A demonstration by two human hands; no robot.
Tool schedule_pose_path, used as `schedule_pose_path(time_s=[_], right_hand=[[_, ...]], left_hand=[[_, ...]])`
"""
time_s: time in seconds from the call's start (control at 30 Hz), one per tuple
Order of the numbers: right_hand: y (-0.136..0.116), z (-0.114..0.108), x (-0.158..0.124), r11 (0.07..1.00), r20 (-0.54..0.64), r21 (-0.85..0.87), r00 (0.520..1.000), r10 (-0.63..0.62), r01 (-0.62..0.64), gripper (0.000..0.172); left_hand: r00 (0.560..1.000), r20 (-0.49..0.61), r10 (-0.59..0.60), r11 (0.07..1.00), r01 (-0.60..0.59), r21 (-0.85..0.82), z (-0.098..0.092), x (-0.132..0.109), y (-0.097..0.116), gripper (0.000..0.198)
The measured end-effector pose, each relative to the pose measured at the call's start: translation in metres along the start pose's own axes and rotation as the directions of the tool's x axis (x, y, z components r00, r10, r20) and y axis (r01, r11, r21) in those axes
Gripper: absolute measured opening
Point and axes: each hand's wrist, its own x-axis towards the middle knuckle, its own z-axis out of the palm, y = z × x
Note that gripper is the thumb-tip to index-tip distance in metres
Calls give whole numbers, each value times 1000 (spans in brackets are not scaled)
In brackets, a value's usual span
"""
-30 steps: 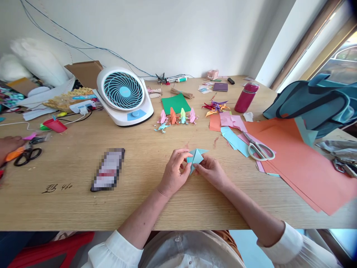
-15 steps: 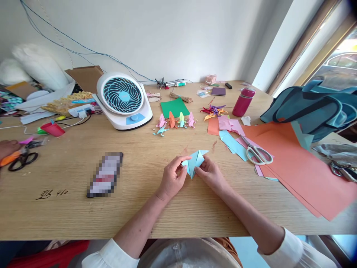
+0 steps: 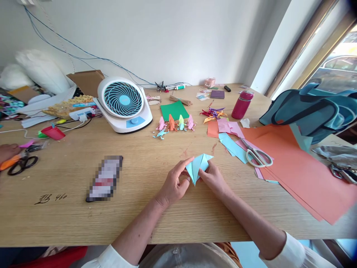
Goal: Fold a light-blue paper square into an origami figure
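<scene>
Left thumb (image 3: 184,184) lowered; blue paper (image 3: 196,166) between left fingers (image 3: 183,163), right fingers (image 3: 204,175).

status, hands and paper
Right hand holds folded blue paper, left hand at its edge. Sharp tip on near side. White scissors off right, clear of both.

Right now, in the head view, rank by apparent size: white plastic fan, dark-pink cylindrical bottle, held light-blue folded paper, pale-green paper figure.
1. Fan
2. Folded paper and bottle: too alike to rank; the paper is nearer
3. Paper figure
</scene>
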Motion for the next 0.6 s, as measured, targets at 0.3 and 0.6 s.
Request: schedule_pose_path(time_s=[0.3, 0.6], right_hand=[[-10, 11, -14, 969, 69, -217, 992, -108, 121, 31], [-10, 4, -8, 975, -38, -65, 976, -216, 214, 56]], left_hand=[[976, -212, -42, 996, 57, 65, -2, 5, -2, 17], [945, -233, -227, 965, 250, 74, -5, 5, -8, 25]])
